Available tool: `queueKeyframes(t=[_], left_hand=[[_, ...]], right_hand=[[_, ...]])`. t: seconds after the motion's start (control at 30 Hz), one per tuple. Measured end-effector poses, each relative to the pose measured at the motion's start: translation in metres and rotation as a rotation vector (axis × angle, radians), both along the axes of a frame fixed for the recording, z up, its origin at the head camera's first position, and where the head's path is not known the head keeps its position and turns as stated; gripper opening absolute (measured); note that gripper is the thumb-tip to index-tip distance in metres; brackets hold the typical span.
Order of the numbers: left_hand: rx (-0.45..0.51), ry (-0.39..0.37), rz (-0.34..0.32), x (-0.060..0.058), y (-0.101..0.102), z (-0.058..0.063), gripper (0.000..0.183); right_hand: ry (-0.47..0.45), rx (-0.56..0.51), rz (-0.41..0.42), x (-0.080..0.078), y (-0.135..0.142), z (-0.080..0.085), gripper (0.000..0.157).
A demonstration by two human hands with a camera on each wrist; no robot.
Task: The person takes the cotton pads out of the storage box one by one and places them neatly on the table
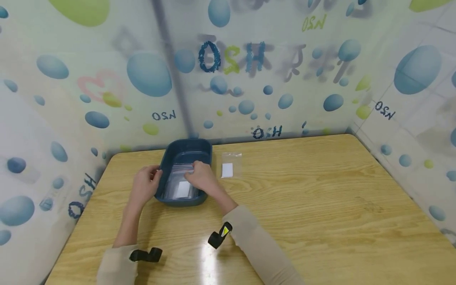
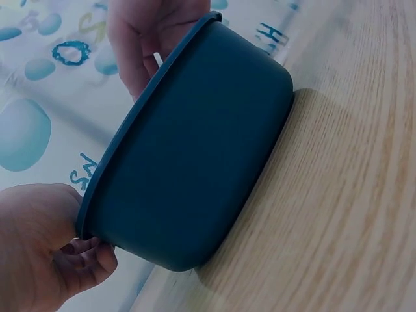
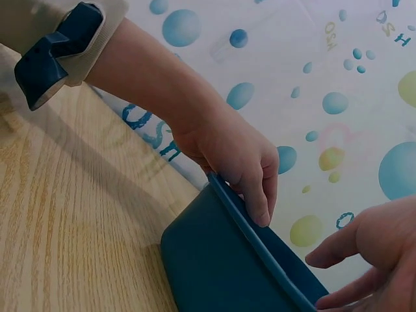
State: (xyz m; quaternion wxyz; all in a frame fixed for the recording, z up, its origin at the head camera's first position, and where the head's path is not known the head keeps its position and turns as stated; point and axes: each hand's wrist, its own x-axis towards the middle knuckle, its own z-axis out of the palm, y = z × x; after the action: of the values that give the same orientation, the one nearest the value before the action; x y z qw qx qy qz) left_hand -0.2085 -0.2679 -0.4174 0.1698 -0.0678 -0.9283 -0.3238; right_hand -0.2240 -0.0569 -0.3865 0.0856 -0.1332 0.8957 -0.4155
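Observation:
A dark blue plastic bin [image 1: 183, 203] stands on the table at the left of the head view. Several clear zip bags [image 1: 171, 185] lie inside it, one showing a white card [image 1: 183, 190]. On the bin's left rim my left hand [image 1: 145, 183] has its grip, with the thumb over the edge, as the right wrist view [image 3: 227, 156] shows from the side. My right hand [image 1: 203, 177] reaches over the right rim, its fingertips close above the bags' upper edges. Its thumb and finger stand apart in the right wrist view. The bin's wall hides the bags from both wrist views.
To the right of the bin, a clear zip bag [image 1: 237, 165] with a white card [image 1: 227, 170] lies flat on the wooden table [image 1: 303, 206]. A patterned wall covering [image 1: 235, 107] rises behind the table and along both sides.

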Motion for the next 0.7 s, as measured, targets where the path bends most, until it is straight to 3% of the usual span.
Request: queueKeyframes(t=[0.1,0.3,0.7], left_hand=[[0.004,-0.008,0.005,0.0,0.001,0.001,0.027],[0.003,-0.014,0.007,0.0,0.001,0.001,0.027],[-0.003,0.006,0.003,0.0,0.002,0.0,0.026]], right_hand=[[-0.019,0.007,0.004,0.0,-0.002,-0.001,0.045],[-0.029,-0.001,0.005,0.001,-0.003,-0.002,0.02],[-0.075,0.002,-0.024,0.001,-0.011,-0.005,0.025]])
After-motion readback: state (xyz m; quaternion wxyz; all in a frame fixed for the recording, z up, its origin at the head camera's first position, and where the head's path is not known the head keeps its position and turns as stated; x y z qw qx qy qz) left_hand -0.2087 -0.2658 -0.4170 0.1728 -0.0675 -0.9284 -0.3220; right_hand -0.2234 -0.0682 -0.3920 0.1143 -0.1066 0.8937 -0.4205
